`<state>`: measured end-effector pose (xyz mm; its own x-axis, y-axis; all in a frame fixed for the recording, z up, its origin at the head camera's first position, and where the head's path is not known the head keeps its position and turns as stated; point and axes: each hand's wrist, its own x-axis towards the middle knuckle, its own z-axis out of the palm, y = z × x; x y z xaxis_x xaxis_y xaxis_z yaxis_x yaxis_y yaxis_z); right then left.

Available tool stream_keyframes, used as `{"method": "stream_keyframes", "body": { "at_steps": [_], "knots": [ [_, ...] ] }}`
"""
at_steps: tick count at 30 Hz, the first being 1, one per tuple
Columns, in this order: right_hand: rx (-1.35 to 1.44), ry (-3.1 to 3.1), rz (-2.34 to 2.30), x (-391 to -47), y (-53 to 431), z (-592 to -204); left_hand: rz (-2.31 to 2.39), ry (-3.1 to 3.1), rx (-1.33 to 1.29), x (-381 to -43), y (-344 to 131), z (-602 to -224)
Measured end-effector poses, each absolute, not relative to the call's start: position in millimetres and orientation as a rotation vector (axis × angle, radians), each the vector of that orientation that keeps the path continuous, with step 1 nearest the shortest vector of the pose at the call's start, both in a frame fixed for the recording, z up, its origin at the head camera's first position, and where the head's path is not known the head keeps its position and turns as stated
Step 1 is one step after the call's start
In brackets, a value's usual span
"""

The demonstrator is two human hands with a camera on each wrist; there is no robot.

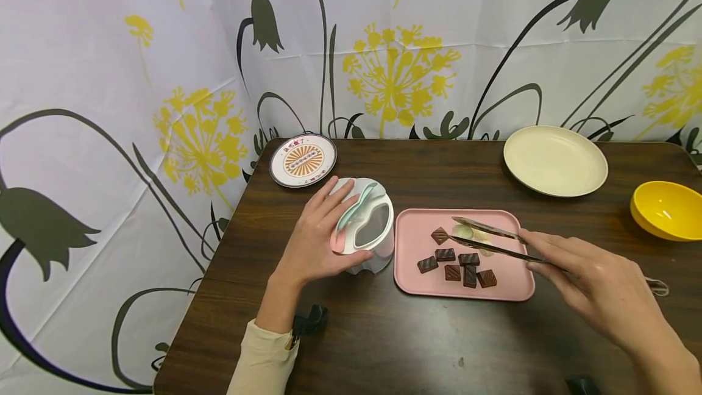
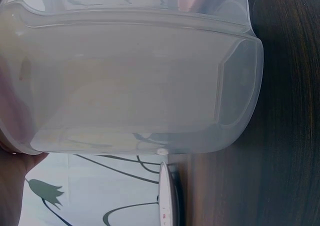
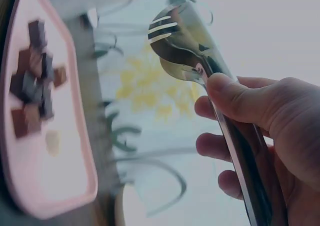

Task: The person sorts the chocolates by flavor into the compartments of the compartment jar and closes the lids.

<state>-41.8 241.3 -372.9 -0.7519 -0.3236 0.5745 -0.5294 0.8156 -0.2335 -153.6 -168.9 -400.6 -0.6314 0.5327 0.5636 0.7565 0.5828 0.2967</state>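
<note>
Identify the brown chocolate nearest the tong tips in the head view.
The diamond-turned square piece just left of the tongs; the other brown chocolates sit lower in that view.

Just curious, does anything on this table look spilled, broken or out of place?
Nothing looks clearly spilled or broken: the dark brown pieces are loosely scattered, but within the pink tray. The one slight oddity is a small mark on the table, nearer the person than the tray; I can't tell whether it's a stain.

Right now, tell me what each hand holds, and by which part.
The right hand holds the metal tongs partway along their long arms. The left hand grips the white container by its top.
</note>
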Motion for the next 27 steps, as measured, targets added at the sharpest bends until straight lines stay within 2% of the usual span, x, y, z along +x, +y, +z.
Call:
{"method": "stream_keyframes", "body": {
  "at_steps": [15, 27],
  "knots": [
    [0.852, -2.36, 0.641, -75.5, 168.0, -357.1, -0.722, -2.395, -1.043, -155.3, -168.1, -399.9],
    [0.938, -2.366, 0.656, -93.8, 147.1, -367.4, -0.721, -2.404, -1.038, -153.4, -168.8, -399.5]
  ]
}}
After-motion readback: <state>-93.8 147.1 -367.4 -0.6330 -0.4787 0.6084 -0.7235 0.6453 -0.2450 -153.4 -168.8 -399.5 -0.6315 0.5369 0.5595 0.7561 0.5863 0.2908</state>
